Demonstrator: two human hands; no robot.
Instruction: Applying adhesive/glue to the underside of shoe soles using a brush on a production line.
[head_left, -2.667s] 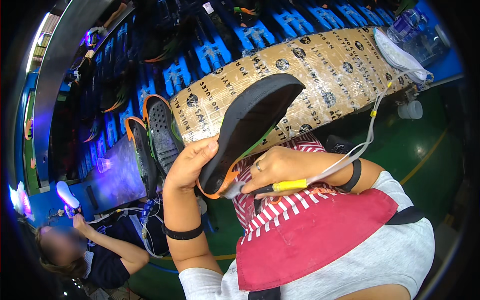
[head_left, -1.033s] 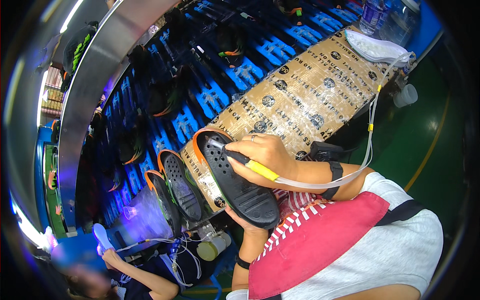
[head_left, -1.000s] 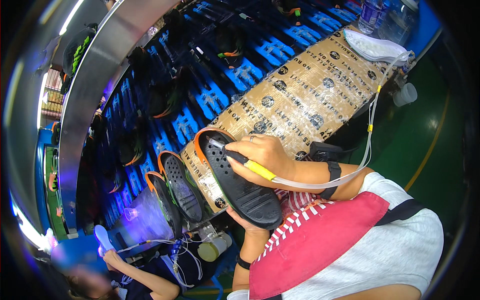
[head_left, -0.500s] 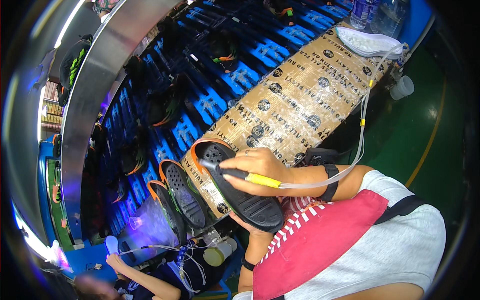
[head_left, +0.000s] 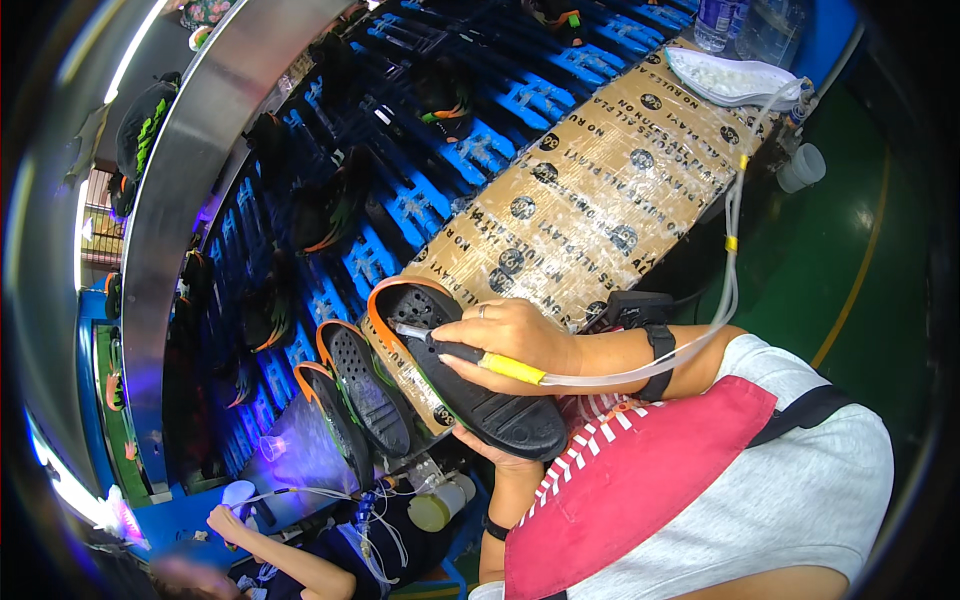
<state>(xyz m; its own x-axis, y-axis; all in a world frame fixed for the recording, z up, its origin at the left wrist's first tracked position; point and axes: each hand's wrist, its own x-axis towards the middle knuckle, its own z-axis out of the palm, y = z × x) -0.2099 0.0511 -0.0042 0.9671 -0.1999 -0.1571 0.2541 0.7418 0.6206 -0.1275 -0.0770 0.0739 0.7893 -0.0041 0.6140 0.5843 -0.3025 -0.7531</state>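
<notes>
A black clog-like shoe (head_left: 490,405) with an orange rim and a cluster of holes at its far end is tilted in front of me. My left hand (head_left: 492,449) grips it from below, most of its fingers hidden under the shoe. My right hand (head_left: 520,345) is closed around a pen-like brush (head_left: 459,350) with a black handle and yellow tape. A clear hose (head_left: 640,375) trails from the brush. Its pale tip is at the holed end, inside the orange rim. Two similar clogs (head_left: 368,385) (head_left: 338,425) stand just left of it.
A cardboard-covered bench (head_left: 575,215) stretches to the far right, with a white tray (head_left: 735,80) and bottles (head_left: 770,30) at its end. Beyond runs a blue slatted conveyor (head_left: 410,205) carrying dark shoes. At lower left a co-worker's arm (head_left: 290,560) holds a pale piece. A white cup (head_left: 802,168) hangs at right.
My right hand and the brush have shifted slightly left, and the brush lies a little differently over the holed end. The shoe's far end has edged left. The co-worker's hand has moved slightly.
</notes>
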